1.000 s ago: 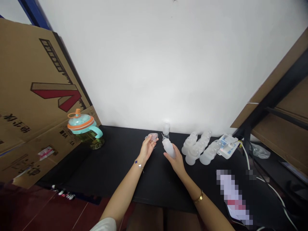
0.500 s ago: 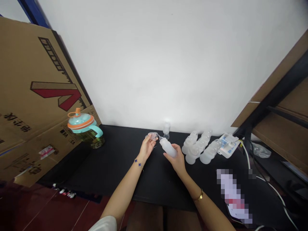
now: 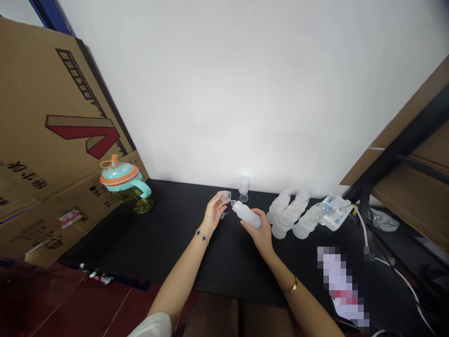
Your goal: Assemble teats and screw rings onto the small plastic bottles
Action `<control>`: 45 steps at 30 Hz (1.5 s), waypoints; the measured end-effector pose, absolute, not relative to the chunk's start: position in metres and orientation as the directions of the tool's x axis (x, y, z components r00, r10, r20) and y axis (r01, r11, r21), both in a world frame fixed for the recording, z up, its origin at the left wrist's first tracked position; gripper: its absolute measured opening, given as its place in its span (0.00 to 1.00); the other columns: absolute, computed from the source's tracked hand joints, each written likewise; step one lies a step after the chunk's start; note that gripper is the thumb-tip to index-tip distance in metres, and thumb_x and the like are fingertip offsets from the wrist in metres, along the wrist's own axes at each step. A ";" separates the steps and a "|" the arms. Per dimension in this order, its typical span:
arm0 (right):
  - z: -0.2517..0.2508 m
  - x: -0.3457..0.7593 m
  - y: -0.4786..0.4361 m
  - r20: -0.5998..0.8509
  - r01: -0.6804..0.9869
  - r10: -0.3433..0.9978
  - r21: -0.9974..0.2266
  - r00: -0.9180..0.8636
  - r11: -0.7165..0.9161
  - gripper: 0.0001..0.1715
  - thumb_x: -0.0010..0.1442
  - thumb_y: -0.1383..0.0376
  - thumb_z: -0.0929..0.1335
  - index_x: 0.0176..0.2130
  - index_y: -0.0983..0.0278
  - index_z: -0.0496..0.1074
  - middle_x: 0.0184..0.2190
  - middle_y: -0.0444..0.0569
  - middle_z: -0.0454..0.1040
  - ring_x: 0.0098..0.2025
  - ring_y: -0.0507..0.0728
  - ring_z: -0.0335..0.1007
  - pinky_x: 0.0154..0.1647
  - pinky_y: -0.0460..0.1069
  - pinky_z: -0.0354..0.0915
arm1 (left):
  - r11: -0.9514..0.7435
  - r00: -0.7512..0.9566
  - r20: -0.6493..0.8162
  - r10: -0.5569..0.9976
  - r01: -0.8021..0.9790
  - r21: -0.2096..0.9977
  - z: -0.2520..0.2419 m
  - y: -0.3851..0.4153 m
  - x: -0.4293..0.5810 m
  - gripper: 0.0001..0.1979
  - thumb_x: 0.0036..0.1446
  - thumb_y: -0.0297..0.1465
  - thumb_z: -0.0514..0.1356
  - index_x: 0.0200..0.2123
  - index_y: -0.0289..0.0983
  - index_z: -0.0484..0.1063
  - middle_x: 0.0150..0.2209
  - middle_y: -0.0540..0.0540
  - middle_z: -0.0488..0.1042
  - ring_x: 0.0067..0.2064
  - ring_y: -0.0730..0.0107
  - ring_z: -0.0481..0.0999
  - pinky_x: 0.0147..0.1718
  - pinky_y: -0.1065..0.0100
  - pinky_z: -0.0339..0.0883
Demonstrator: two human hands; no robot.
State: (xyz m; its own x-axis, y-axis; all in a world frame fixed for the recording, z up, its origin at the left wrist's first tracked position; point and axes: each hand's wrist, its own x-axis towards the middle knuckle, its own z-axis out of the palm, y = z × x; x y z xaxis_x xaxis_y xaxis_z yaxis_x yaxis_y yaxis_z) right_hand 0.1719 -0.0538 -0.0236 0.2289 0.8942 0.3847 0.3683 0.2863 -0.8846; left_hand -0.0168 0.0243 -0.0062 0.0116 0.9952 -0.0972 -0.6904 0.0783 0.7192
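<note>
A small clear cup point(image 3: 224, 196) is held in the fingers of my left hand point(image 3: 213, 211), tilted toward the bottle. My right hand point(image 3: 261, 230) is wrapped round a white translucent squeeze bottle point(image 3: 248, 215), which lies on a slant with its thin nozzle at the cup's mouth. Behind them, close to the wall, stands another small clear container point(image 3: 243, 188). A small clear piece point(image 3: 223, 215) rests on the table just beside my left fingers. To the right of my right hand stand several translucent bottles point(image 3: 289, 215) in slanting rows.
A teal and orange jug point(image 3: 128, 187) stands at the left by large cardboard boxes point(image 3: 42, 164). A white tray point(image 3: 335, 211) with cables, a clear plastic bag point(image 3: 384, 220) and a blurred-out phone point(image 3: 342, 290) are at the right. The white wall point(image 3: 224, 93) borders the black table point(image 3: 168, 224).
The cup in my left hand is tipped a little more toward the bottle. My right hand has tilted the bottle slightly flatter. The view has shifted slightly.
</note>
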 end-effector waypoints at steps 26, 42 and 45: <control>-0.019 0.171 -0.053 0.369 0.315 0.894 -0.905 0.253 0.284 0.27 0.51 0.50 0.76 0.46 0.61 0.73 0.44 0.50 0.77 0.44 0.62 0.72 0.45 0.55 0.68 | -0.129 0.001 0.139 0.990 -0.370 0.920 -0.003 0.011 -0.003 0.22 0.53 0.41 0.70 0.49 0.39 0.79 0.42 0.42 0.80 0.37 0.65 0.79 0.28 0.73 0.72; -0.022 0.174 -0.049 0.295 0.254 0.913 -0.941 0.283 0.225 0.30 0.49 0.50 0.76 0.46 0.62 0.73 0.44 0.50 0.76 0.44 0.63 0.71 0.47 0.56 0.68 | -0.178 0.072 0.206 0.976 -0.285 0.942 0.001 0.006 0.004 0.31 0.46 0.32 0.75 0.55 0.40 0.75 0.48 0.42 0.77 0.33 0.73 0.75 0.30 0.73 0.70; -0.023 0.174 -0.049 0.290 0.248 0.911 -0.943 0.291 0.221 0.29 0.49 0.49 0.76 0.46 0.61 0.74 0.44 0.50 0.76 0.44 0.62 0.71 0.46 0.56 0.68 | -0.177 0.068 0.204 0.977 -0.282 0.943 -0.003 0.008 0.003 0.33 0.44 0.30 0.76 0.56 0.41 0.75 0.49 0.41 0.77 0.34 0.72 0.75 0.29 0.74 0.68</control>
State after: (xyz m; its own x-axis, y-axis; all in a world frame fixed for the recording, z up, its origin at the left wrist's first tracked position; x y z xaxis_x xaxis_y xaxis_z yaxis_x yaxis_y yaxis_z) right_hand 0.1744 -0.0485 -0.0233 0.2915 0.9115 0.2902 0.2478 0.2211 -0.9433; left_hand 0.0034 0.0078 -0.0028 0.0677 0.9767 0.2035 -0.2816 -0.1770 0.9431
